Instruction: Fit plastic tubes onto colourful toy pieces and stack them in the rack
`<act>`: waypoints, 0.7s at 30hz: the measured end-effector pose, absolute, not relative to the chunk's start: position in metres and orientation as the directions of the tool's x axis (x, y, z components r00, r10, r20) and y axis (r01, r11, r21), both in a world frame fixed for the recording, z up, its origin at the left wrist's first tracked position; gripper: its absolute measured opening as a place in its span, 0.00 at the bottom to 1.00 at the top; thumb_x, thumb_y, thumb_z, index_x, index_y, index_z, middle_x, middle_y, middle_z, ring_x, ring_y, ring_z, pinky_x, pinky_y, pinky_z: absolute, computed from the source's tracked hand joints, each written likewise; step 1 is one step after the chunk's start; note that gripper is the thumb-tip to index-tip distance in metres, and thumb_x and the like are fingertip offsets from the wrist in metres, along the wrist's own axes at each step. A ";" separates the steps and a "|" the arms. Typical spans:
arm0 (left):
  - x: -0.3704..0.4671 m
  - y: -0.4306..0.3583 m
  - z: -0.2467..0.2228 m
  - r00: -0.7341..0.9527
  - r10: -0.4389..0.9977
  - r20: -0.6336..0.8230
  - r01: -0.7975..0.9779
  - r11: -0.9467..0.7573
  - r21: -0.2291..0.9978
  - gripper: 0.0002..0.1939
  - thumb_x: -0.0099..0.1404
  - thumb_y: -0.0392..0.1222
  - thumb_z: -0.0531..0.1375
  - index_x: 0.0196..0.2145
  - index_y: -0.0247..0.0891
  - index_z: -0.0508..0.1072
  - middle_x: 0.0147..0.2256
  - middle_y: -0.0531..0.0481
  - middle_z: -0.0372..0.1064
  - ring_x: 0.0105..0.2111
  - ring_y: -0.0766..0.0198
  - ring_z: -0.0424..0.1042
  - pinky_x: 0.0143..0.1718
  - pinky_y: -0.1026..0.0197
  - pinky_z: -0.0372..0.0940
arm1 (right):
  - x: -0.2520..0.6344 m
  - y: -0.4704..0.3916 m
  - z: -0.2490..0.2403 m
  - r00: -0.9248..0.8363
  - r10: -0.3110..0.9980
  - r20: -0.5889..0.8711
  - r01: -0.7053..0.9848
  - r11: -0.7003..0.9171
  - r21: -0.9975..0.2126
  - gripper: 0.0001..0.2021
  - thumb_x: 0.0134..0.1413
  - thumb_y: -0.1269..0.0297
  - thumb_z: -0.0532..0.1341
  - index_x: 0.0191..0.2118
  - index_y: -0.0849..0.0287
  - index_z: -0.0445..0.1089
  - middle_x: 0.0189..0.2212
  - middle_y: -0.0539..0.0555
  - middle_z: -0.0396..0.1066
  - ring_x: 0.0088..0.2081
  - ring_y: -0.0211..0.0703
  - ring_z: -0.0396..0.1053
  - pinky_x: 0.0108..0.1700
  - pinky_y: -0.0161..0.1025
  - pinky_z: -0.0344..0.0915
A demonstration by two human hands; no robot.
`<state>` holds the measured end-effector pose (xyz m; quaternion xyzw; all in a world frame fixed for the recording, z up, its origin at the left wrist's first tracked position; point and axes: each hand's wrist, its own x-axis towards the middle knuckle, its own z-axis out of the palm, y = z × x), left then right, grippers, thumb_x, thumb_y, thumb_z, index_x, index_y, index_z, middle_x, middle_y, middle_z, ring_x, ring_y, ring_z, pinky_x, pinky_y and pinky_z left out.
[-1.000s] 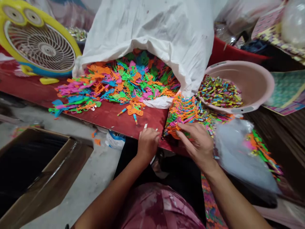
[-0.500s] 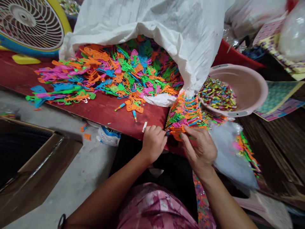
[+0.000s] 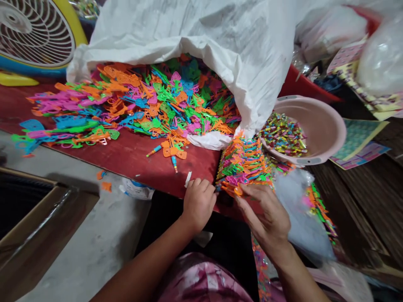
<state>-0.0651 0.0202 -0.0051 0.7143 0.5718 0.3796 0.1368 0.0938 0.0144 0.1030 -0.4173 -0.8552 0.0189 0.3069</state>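
Note:
A tight row of colourful plastic toy pieces (image 3: 244,161) stands at the table's near edge. My right hand (image 3: 269,209) is at its near end, thumb and fingers pinching an orange plastic piece (image 3: 232,188). My left hand (image 3: 199,205) is curled closed by the row's near left corner; its fingertips are hidden, and so is anything in them. A big heap of loose orange, green, pink and blue pieces (image 3: 151,100) spills from a white sack (image 3: 195,25). Near the heap lies an orange piece (image 3: 173,152) with a short striped stick (image 3: 174,163).
Right of the row stands a pink basin (image 3: 324,126) holding many small wrapped sticks. A yellow and blue fan (image 3: 34,33) is at the far left. An open cardboard box (image 3: 47,226) sits on the floor at left. A clear plastic bag (image 3: 305,214) lies at right.
The view has shifted, so the heap and fan sit further left and most things lower. My right hand keeps its pinch at the row's near end; my left hand stays beside it.

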 end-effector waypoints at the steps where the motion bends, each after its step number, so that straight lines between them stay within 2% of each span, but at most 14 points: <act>1: -0.065 0.020 -0.005 0.034 0.925 0.379 0.683 -0.298 0.667 0.04 0.66 0.40 0.59 0.34 0.39 0.72 0.34 0.48 0.70 0.39 0.54 0.66 0.42 0.51 0.61 | 0.096 0.016 0.106 -0.449 0.737 0.506 0.702 0.641 -0.311 0.18 0.57 0.74 0.63 0.53 0.54 0.69 0.40 0.54 0.72 0.41 0.43 0.71 0.43 0.41 0.68; 2: -0.066 0.020 -0.004 0.006 0.926 0.377 0.642 -0.292 0.709 0.06 0.66 0.42 0.59 0.38 0.39 0.72 0.37 0.47 0.70 0.41 0.54 0.67 0.44 0.51 0.62 | 0.098 0.018 0.109 -0.427 0.747 0.510 0.708 0.627 -0.326 0.18 0.58 0.73 0.62 0.54 0.54 0.69 0.40 0.54 0.72 0.42 0.44 0.71 0.43 0.41 0.68; 4: -0.067 0.023 0.000 -0.043 0.919 0.391 0.556 -0.303 0.774 0.18 0.65 0.47 0.61 0.50 0.38 0.69 0.46 0.44 0.70 0.47 0.53 0.67 0.50 0.50 0.62 | 0.100 0.027 0.116 -0.382 0.761 0.525 0.734 0.594 -0.328 0.18 0.60 0.71 0.61 0.55 0.53 0.69 0.41 0.54 0.72 0.42 0.44 0.70 0.44 0.42 0.67; 6: -0.068 0.028 0.005 -0.033 0.904 0.427 0.502 -0.354 0.789 0.31 0.64 0.50 0.62 0.61 0.37 0.60 0.57 0.40 0.65 0.55 0.51 0.64 0.56 0.49 0.59 | 0.102 0.040 0.122 -0.387 0.772 0.504 0.758 0.578 -0.304 0.17 0.61 0.69 0.60 0.55 0.53 0.69 0.41 0.55 0.72 0.42 0.44 0.71 0.43 0.42 0.68; 8: -0.068 0.034 0.011 0.051 0.885 0.462 0.473 -0.429 0.769 0.39 0.64 0.51 0.62 0.67 0.38 0.51 0.64 0.39 0.57 0.61 0.50 0.58 0.60 0.47 0.56 | 0.101 0.054 0.125 -0.446 0.770 0.456 0.752 0.599 -0.276 0.16 0.62 0.68 0.60 0.55 0.53 0.70 0.42 0.55 0.74 0.41 0.44 0.72 0.42 0.41 0.68; 10: -0.066 0.039 0.016 0.130 0.867 0.480 0.450 -0.483 0.751 0.40 0.64 0.49 0.61 0.68 0.40 0.48 0.66 0.41 0.53 0.63 0.51 0.56 0.62 0.47 0.54 | 0.098 0.063 0.125 -0.498 0.750 0.435 0.726 0.635 -0.264 0.16 0.63 0.68 0.59 0.55 0.53 0.71 0.42 0.56 0.75 0.41 0.43 0.73 0.41 0.41 0.69; 13: -0.062 0.040 0.017 0.158 0.860 0.485 0.450 -0.500 0.740 0.39 0.65 0.46 0.59 0.68 0.41 0.48 0.67 0.42 0.53 0.63 0.51 0.56 0.63 0.45 0.53 | 0.095 0.068 0.122 -0.515 0.727 0.454 0.700 0.663 -0.267 0.16 0.63 0.69 0.59 0.55 0.52 0.71 0.41 0.55 0.77 0.40 0.43 0.74 0.40 0.41 0.71; 17: -0.059 0.039 0.012 0.179 0.846 0.503 0.479 -0.521 0.707 0.39 0.65 0.51 0.59 0.68 0.39 0.49 0.67 0.39 0.52 0.64 0.49 0.56 0.64 0.43 0.52 | 0.097 0.067 0.115 -0.515 0.713 0.475 0.685 0.676 -0.272 0.18 0.63 0.71 0.58 0.56 0.51 0.71 0.41 0.55 0.77 0.40 0.42 0.75 0.40 0.39 0.72; 21: -0.058 0.044 0.007 0.237 0.830 0.504 0.523 -0.547 0.654 0.36 0.67 0.48 0.58 0.67 0.37 0.51 0.66 0.37 0.54 0.63 0.48 0.57 0.64 0.41 0.49 | 0.108 0.066 0.114 -0.524 0.703 0.482 0.722 0.666 -0.186 0.20 0.62 0.71 0.60 0.58 0.51 0.69 0.41 0.54 0.78 0.38 0.42 0.75 0.38 0.38 0.71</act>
